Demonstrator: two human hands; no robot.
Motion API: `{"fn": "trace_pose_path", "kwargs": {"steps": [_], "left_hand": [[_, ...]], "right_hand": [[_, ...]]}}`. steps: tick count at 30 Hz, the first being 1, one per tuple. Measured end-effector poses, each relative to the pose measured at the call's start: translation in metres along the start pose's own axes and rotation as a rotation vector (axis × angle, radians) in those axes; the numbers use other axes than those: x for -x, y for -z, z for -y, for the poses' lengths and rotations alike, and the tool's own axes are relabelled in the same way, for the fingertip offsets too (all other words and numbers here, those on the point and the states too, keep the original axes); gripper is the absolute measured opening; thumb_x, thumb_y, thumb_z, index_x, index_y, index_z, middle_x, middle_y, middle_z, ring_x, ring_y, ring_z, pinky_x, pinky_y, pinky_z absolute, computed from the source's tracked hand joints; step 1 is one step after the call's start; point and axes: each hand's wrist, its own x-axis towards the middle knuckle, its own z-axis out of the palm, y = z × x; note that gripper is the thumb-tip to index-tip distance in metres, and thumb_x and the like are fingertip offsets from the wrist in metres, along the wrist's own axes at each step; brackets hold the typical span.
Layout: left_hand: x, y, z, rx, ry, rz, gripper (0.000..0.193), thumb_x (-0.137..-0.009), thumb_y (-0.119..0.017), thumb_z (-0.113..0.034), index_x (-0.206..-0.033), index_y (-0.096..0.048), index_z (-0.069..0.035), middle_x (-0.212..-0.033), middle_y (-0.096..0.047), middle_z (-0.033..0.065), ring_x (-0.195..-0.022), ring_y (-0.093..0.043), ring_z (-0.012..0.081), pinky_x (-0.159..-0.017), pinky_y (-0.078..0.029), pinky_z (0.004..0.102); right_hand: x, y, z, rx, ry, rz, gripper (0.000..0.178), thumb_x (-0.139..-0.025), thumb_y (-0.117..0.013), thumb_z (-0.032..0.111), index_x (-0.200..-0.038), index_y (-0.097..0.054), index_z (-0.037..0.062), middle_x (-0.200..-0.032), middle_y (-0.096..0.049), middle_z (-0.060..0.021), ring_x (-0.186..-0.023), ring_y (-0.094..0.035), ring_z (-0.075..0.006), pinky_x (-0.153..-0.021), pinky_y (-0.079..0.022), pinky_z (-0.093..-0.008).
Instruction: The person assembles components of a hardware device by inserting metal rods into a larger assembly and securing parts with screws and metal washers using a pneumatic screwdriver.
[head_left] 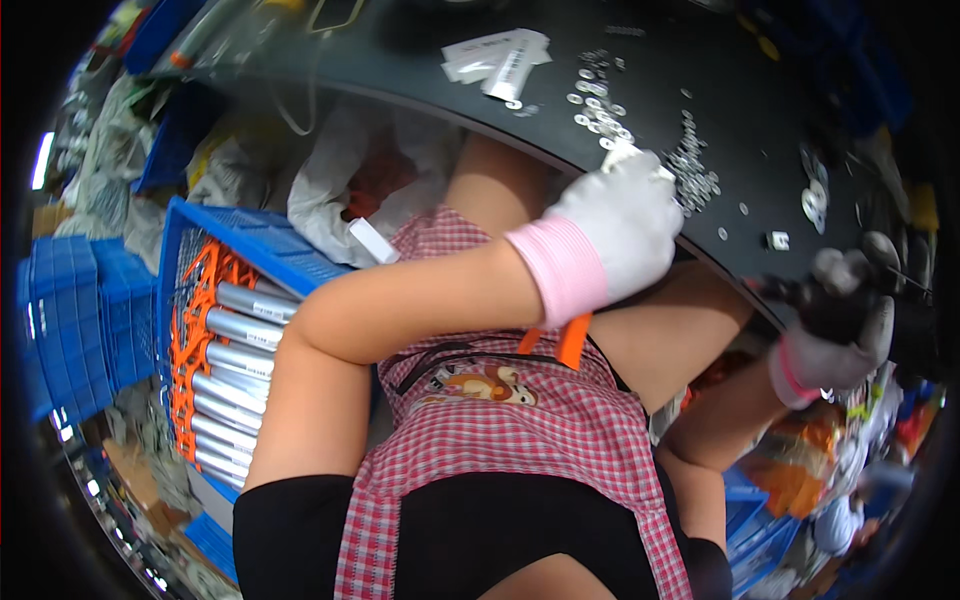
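My left hand (628, 225), in a white glove with a pink cuff, is at the near edge of the dark table (500, 125). Its fingers are curled together between loose washers (597, 108) and a heap of small metal screws (688, 168); whatever they pinch is hidden. Below its cuff an orange piece (572, 342) shows over my lap, its other end out of sight. At the right, my gloved right hand (845, 350) is wrapped round a dark power screwdriver (835, 305), whose tip points left over the table edge.
White printed labels (508, 65) lie farther back. A small white block (777, 240) and a shiny piece (815, 203) are at the table's right. Left of me, a blue crate (245, 235) holds several silver tubes (240, 365) with orange ends. A white bag (325, 190) stands beside it.
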Motion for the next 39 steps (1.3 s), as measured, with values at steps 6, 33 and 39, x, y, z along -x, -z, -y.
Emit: {"fn": "trace_pose_path", "kwargs": {"steps": [6, 33, 39], "left_hand": [[0.012, -0.003, -0.013, 0.052, 0.152, -0.138, 0.012, -0.070, -0.057, -0.016, -0.068, -0.060, -0.004, -0.081, -0.059, 0.0091, -0.085, -0.058, 0.0249, -0.068, -0.052, 0.0345], [0.257, -0.013, 0.236, 0.252, 1.248, 0.537, 0.022, -0.076, -0.058, -0.005, -0.097, -0.064, -0.004, -0.098, -0.064, 0.0169, -0.092, -0.061, 0.0345, -0.079, -0.047, 0.0399], [0.178, 0.042, 0.153, 0.644, 0.729, -0.164, 0.021, -0.074, -0.055, 0.000, -0.092, -0.066, -0.002, -0.091, -0.062, 0.0079, -0.085, -0.060, 0.0185, -0.078, -0.048, 0.0289]], "right_hand": [[-0.020, 0.054, -0.026, 1.070, -0.163, -0.309, 0.028, -0.082, -0.062, 0.006, -0.107, -0.058, -0.0059, -0.076, -0.061, -0.0061, -0.060, -0.054, -0.0101, -0.057, -0.045, -0.0241], [-0.042, 0.116, -0.069, 1.919, -0.187, 0.079, 0.050, -0.082, -0.064, 0.022, -0.125, -0.050, 0.0004, -0.116, -0.061, -0.0163, -0.107, -0.059, -0.0266, -0.092, -0.043, -0.0332], [-0.034, 0.087, -0.076, 1.790, -0.160, 0.062, 0.050, -0.077, -0.064, 0.013, -0.124, -0.053, 0.0025, -0.114, -0.062, -0.0178, -0.106, -0.060, -0.0280, -0.093, -0.043, -0.0351]]}}
